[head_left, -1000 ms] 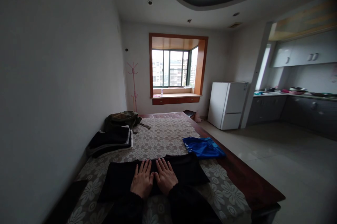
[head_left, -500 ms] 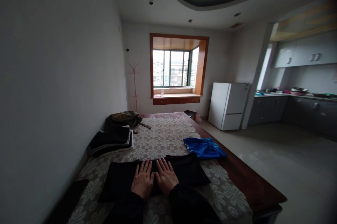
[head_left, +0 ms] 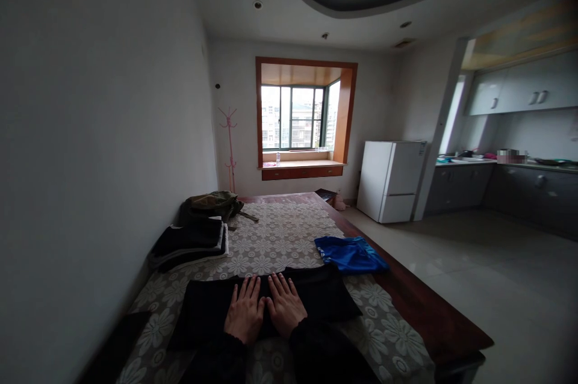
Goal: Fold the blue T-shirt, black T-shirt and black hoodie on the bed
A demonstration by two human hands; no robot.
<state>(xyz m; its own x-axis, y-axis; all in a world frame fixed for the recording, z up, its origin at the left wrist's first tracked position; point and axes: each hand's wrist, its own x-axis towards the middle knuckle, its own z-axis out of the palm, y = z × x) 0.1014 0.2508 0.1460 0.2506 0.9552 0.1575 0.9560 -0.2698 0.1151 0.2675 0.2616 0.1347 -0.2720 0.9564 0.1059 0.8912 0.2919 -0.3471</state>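
Observation:
A black garment (head_left: 323,294) lies folded into a wide band across the near part of the table; its exact kind I cannot tell. My left hand (head_left: 245,310) rests flat on its middle, fingers stretched away from me. Beside it, my right hand (head_left: 285,304) also presses flat on the cloth, the two thumbs almost touching. Neither hand grips anything. Just beyond the garment's right end is a folded blue garment (head_left: 350,253), shiny with white marks. To the far left sits a stack of folded black, grey and white clothes (head_left: 192,239).
A floral lace tablecloth (head_left: 280,233) covers much of the dark red wooden table (head_left: 433,318). A backpack (head_left: 212,203) lies behind the clothes stack against the left wall. Farther off stand a pink coat rack (head_left: 230,149), a white fridge (head_left: 391,182) and a kitchen counter (head_left: 465,162).

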